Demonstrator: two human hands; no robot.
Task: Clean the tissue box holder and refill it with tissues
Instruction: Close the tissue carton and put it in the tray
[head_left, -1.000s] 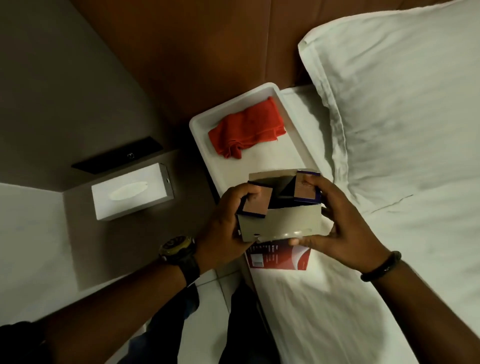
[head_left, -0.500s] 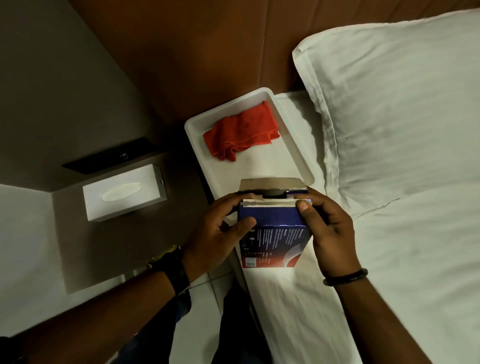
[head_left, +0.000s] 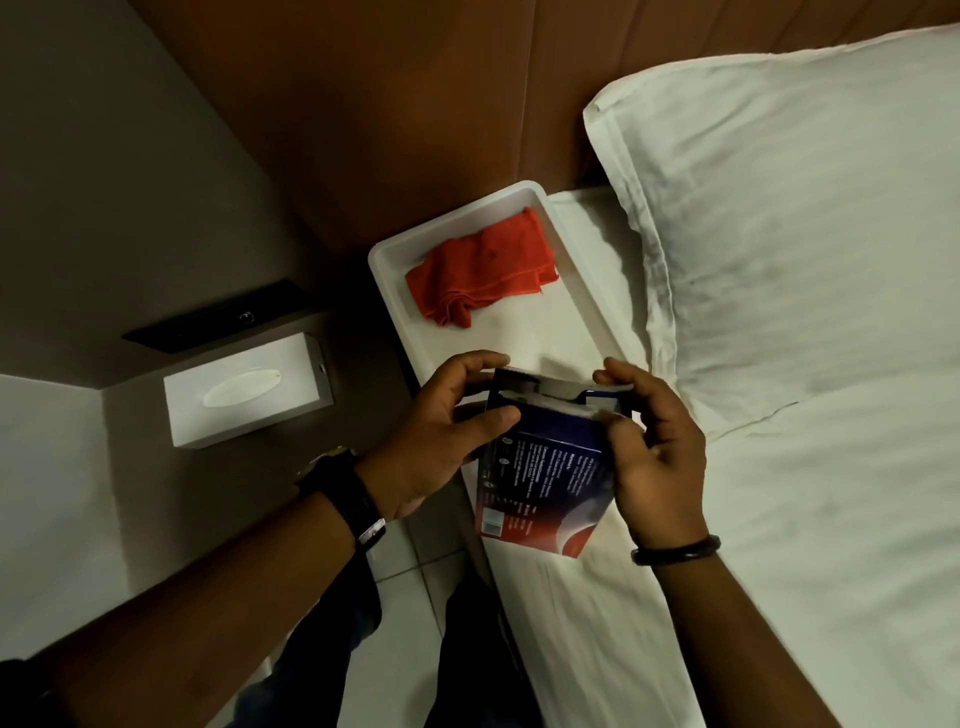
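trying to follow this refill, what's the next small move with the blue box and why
Probably pull the tissues out through the open end. Both the left hand and right hand grip the blue tissue carton, its top flaps look open with white showing inside, and the white tissue box holder sits apart on the side table.

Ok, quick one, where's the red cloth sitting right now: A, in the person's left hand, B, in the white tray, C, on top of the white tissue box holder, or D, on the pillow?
B: the red cloth lies crumpled in the white tray beside the pillow, while both hands hold the blue tissue box.
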